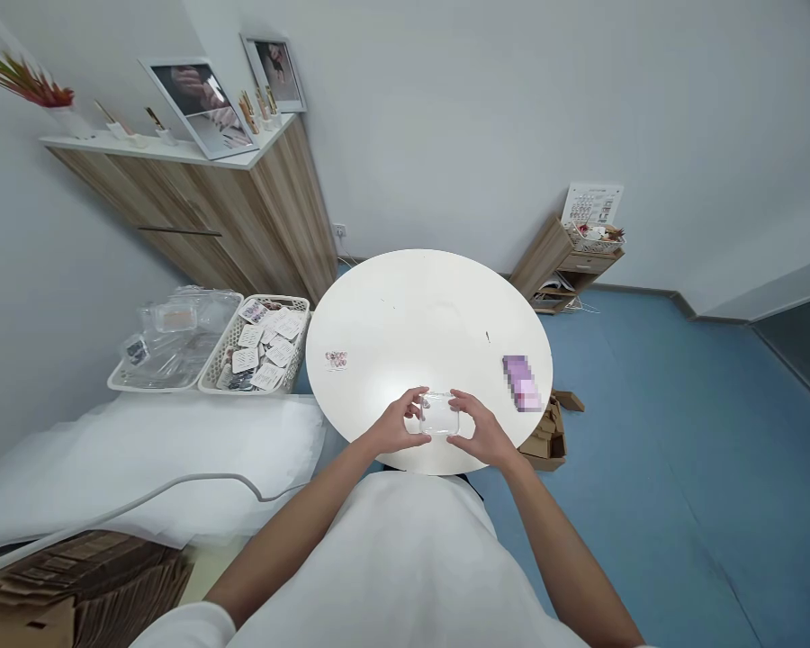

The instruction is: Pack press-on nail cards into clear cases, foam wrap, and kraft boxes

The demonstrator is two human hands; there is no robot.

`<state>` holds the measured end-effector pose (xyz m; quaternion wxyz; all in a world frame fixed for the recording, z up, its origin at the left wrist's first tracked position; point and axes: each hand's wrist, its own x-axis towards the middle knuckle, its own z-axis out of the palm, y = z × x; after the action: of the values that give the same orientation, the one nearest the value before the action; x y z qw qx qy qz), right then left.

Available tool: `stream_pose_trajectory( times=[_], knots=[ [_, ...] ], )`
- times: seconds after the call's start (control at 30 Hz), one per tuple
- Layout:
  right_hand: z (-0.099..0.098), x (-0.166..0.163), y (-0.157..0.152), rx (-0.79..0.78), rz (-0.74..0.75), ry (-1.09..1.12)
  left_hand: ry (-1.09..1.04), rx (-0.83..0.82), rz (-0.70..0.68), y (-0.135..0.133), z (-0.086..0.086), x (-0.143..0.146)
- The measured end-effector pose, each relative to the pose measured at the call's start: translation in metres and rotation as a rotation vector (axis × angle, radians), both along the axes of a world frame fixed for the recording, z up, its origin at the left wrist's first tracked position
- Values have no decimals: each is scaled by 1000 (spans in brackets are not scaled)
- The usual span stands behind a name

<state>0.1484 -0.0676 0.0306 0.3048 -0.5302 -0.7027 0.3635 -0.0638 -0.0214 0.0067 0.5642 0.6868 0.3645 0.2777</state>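
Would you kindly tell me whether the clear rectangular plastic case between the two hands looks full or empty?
The case looks empty: the white curved-edged tabletop shows pale through it, with no distinct contents visible.

No text, label, brand, number or sign can be read with certainty. Fine lines of dark print are seen on the white cards (pixel 268 376) heaped in the white basket (pixel 300 355) beside the tabletop (pixel 418 315), but the words are too small to be made out. Small printed blocks in rows are carried by the white sheet (pixel 592 203) stood upright on the small wooden cabinet (pixel 544 256); these are likewise too tiny to be deciphered. The purple-and-pink item (pixel 523 384) is blurred by pixelation.
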Motion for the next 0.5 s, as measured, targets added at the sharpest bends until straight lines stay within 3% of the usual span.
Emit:
stream_pose_trajectory(
  times=[0.2, 0.5],
  knots=[
    [-9, 3, -7, -1, -42, 57, -33, -94, -3, -5, -10, 2],
    [-4, 6, -10, 4, -75, 136, -144, -217, -42, -8, 0, 9]
  ],
)
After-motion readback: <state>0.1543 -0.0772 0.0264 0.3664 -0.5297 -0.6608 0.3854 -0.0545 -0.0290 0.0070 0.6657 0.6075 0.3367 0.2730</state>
